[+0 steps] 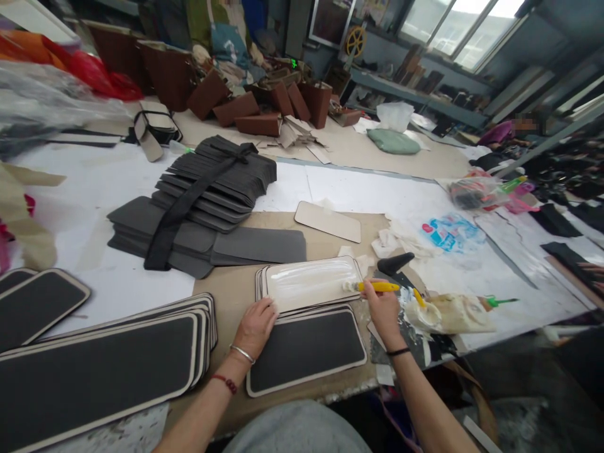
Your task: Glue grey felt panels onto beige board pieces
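Observation:
My right hand [383, 313] is closed round a yellow-handled brush [380, 287]. Its bristles rest at the right end of a beige panel [311, 282], which is streaked with wet white paste and tops a small stack. At the panel's lower left corner, my left hand [257, 324] presses down with its fingers laid out, gripping nothing that I can see. A dark panel with a beige rim [306, 352] lies just in front of the stack, close to my left hand. Right of my right hand is a paste-smeared container [423, 314] with another yellow handle in it.
Dark rimmed panels [108, 358] are piled at the left. Behind stand grey pieces [212, 182] bound by a black strap. A bare beige panel [328, 221] lies beyond the stack. Brown boxes [257, 113] crowd the far table, and a person [504, 133] is at the far right.

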Available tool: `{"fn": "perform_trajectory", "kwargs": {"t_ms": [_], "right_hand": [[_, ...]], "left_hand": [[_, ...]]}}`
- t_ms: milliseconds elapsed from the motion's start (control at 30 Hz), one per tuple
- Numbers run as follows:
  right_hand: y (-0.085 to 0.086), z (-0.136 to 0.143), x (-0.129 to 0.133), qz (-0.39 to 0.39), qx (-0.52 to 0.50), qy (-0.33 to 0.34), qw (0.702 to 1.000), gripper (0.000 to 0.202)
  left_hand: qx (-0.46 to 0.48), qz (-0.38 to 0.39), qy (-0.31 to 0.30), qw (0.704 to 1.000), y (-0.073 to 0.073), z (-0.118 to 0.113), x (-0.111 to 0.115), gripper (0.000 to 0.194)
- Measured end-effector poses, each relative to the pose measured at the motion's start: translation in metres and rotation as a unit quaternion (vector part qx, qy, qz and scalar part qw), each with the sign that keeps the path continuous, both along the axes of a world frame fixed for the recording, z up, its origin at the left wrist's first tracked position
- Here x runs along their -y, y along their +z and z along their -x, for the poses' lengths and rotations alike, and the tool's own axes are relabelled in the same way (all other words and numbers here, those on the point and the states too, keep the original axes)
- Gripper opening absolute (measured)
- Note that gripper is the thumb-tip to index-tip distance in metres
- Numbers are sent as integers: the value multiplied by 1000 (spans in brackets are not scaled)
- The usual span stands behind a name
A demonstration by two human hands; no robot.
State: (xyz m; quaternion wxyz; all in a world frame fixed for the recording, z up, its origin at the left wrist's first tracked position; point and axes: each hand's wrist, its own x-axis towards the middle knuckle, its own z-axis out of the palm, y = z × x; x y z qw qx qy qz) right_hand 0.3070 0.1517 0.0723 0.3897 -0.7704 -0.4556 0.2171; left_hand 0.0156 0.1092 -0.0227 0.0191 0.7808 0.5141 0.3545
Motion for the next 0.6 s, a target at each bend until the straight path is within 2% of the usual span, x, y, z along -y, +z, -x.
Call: {"fn": "perform_trajectory", "kwargs": {"t_ms": [67, 167, 267, 367, 467, 600], "right_hand": [[2, 37, 6, -4, -50, 47, 998, 33], [-4, 105, 14, 1, -157, 129, 979, 29], [-13, 142, 17, 11, -161, 185, 969, 26], [-18, 131, 16, 10, -84, 200, 976, 27], [-16, 91, 13, 10, 12, 166, 986, 31], [-11, 30, 7, 22, 126, 85, 988, 36]], "left_hand": [[5, 12, -4, 1000, 2, 1, 0, 16], [10, 28, -6, 1000, 4, 2, -1, 16], [11, 36, 5, 999, 3, 4, -2, 16], [10, 29, 13, 999, 3, 6, -3, 16], [5, 17, 5, 1000, 5, 7, -3, 15], [10, 10, -5, 1000, 7, 7, -4, 15]]}}
